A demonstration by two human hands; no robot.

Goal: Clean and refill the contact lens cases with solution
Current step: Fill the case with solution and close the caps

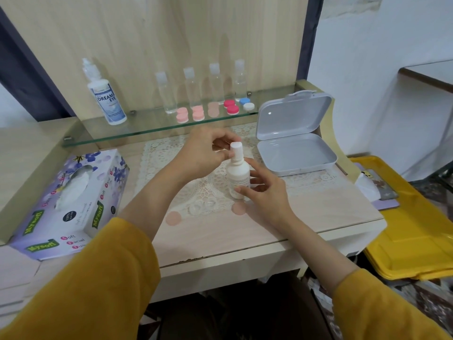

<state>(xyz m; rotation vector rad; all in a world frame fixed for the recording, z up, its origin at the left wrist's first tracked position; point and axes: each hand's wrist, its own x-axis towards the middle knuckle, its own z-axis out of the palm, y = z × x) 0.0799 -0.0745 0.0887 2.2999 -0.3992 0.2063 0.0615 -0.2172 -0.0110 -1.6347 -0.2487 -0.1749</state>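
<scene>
At lower centre the clear lens case (203,207) sits open on the doily (157,155), its 2 pink caps (173,218) off, while the right hand (266,192) grasps the white solution bottle (237,173) and the left hand (199,153) pinches its cap, so refilling seems not yet begun.

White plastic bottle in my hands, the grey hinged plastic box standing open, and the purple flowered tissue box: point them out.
white plastic bottle (236,175), head view, on its body.
grey hinged plastic box (296,153), head view, on its bottom tray.
purple flowered tissue box (81,212), head view, on its top panel.
</scene>
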